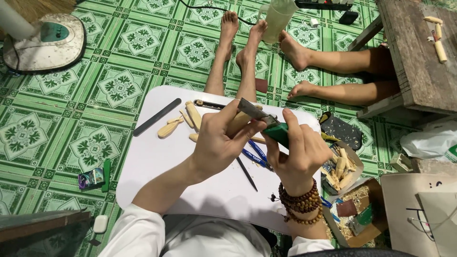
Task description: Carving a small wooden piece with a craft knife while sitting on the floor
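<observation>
My left hand (220, 140) grips a pale wooden piece (238, 123) above a white lap board (157, 157). My right hand (297, 150) holds a green-handled knife (277, 132), and its metal blade (252, 110) lies against the wood near my left thumb. Wooden bead bracelets (300, 203) circle my right wrist. Several carved wooden pieces (193, 115) and a dark flat file (157, 116) lie on the board's far side. Blue pens (254, 152) and a thin dark tool (246, 173) rest under my hands.
My bare legs (233, 62) stretch out on a green patterned floor. Another person's legs (333, 71) lie at the right by a low wooden bench (419, 52). A fan base (45, 43) stands far left. Boxes of wood bits (342, 169) sit to my right.
</observation>
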